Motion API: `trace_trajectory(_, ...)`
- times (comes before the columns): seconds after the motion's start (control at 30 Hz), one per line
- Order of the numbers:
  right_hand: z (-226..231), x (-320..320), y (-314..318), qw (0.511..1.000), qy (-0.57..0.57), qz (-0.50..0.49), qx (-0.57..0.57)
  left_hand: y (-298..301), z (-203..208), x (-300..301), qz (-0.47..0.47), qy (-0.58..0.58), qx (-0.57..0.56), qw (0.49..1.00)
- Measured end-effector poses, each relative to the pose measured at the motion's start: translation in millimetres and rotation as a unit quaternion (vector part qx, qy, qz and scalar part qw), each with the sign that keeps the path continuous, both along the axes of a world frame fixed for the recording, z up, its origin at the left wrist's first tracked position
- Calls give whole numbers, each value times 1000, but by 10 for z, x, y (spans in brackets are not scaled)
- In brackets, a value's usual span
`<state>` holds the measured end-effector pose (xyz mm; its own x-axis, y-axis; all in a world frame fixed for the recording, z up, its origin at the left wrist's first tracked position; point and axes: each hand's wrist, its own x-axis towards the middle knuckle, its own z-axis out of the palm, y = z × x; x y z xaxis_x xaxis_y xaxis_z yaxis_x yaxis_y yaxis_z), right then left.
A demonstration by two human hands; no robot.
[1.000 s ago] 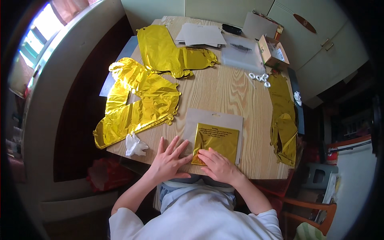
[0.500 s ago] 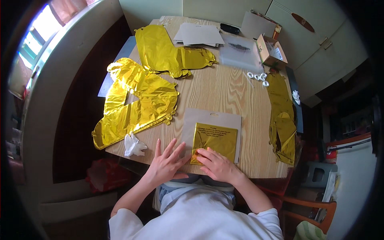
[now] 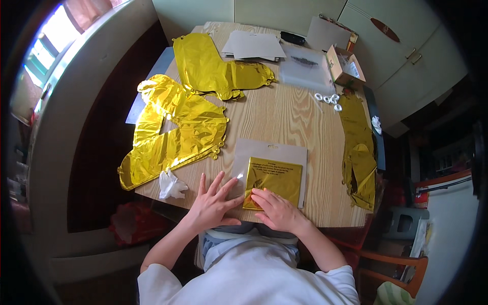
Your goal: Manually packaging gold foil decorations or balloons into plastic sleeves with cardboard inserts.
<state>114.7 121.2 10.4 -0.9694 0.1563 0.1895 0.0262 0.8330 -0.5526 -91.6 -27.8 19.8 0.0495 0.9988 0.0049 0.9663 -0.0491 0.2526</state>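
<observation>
In front of me, near the table's front edge, lies a flat square packet of folded gold foil [image 3: 284, 190] with small dark print on its upper part. Under it is a pale grey card [image 3: 251, 147] with a hanging slot at the top, inside what looks like a clear plastic sleeve. My right hand [image 3: 278, 209] rests on the packet's lower left part, fingers stretched out on the foil. My left hand [image 3: 209, 208] has its fingers spread, its tips at the left edge of the sleeve; it holds nothing.
Gold foil balloons lie flat at the far left [image 3: 198, 63], left [image 3: 195, 124] and right [image 3: 356, 124]. A white crumpled piece [image 3: 172, 185] is beside my left hand. Farther back are stacked cards [image 3: 254, 46], clear bags [image 3: 300, 76], a cardboard box [image 3: 343, 77] and several white rolls [image 3: 337, 108].
My left hand has shifted very slightly up along the sleeve's left edge. My right hand stays on the packet, nearly unmoved.
</observation>
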Motion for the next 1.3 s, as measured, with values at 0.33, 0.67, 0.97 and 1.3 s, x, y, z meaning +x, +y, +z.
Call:
trace_trajectory(0.33, 21, -57, 4, 999, -42, 11, 20, 12, -5, -25, -20, 6, 15, 1000)
trace_trajectory(0.67, 19, -77, -3, 999, -31, 4, 19, -28, -3, -2, -27, 4, 13, 1000)
trace_trajectory(0.97, -15, -73, -25, 999, -17, -1, 48, -144, -13, 18, -16, -21, 20, 999)
trace_trajectory(1.3, -86, -70, -48, 999, 3, -16, 43, 48, 64, -1, -23, -71, 30, 997)
